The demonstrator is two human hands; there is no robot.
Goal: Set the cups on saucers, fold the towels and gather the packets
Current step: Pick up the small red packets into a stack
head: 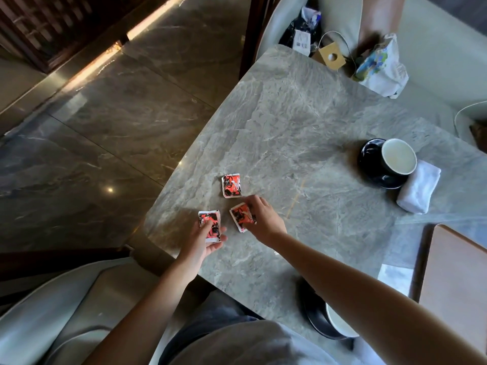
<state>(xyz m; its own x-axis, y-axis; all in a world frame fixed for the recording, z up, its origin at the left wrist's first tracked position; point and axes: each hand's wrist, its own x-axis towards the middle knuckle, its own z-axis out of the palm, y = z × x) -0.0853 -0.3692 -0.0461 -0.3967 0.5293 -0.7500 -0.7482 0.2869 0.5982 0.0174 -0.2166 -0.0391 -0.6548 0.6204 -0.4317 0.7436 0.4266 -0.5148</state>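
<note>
Closest in, at the near edge of the grey stone bench (303, 114), a black near saucer (313, 309) carries a near cup (338, 325) with a pale inside; both are partly hidden under the right forearm. Farther out, at the bench's left corner, the left hand (203, 246) holds a small stack of packets (210, 225) printed in red and black, with the thumb pressed on top and the fingers (220, 237) curled beneath. Just beside it, the right hand (264, 219) has its fingers bent down around a second packet (241, 217) and grips its right edge. That packet is tilted, with its left part against the bench. A third packet (232, 185) lies flat just beyond these two, and neither hand touches it. Well apart to the right, a far cup (398, 156), black outside and pale inside, stands on a black far saucer (369, 164). A folded white towel (419, 191) lies touching that saucer's near right rim. Past the bench's far edge, a printed paper bag (382, 64) and a cardboard piece (332, 56) with a round hole rest on a pale chair seat.
</note>
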